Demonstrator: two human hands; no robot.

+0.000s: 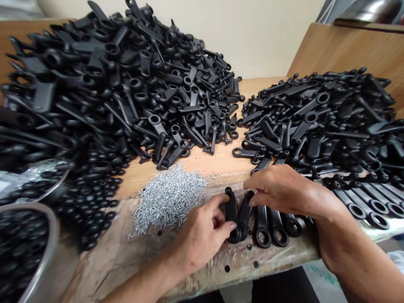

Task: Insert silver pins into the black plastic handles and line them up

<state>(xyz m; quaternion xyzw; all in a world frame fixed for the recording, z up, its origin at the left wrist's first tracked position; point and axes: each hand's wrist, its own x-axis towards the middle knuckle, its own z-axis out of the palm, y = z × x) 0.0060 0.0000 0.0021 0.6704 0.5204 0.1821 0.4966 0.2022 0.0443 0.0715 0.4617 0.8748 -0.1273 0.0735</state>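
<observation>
My left hand [202, 233] pinches a black plastic lever [231, 212] that lies on the table edge, thumb and fingers closed round its lower end. My right hand [279, 189] rests over the neighbouring lever [245, 210], its fingertips pressed on that lever's top end. More black levers [277, 227] lie side by side in a row under and to the right of my right hand. A heap of small silver pins [168, 195] lies just left of my left hand.
A big pile of black levers [126, 80] fills the back left, another pile [328, 113] the right. Black rings [94, 189] spill by a metal bowl [47, 256] at the lower left. A wooden board [347, 50] stands at the back right. The table's front edge [221, 273] is close.
</observation>
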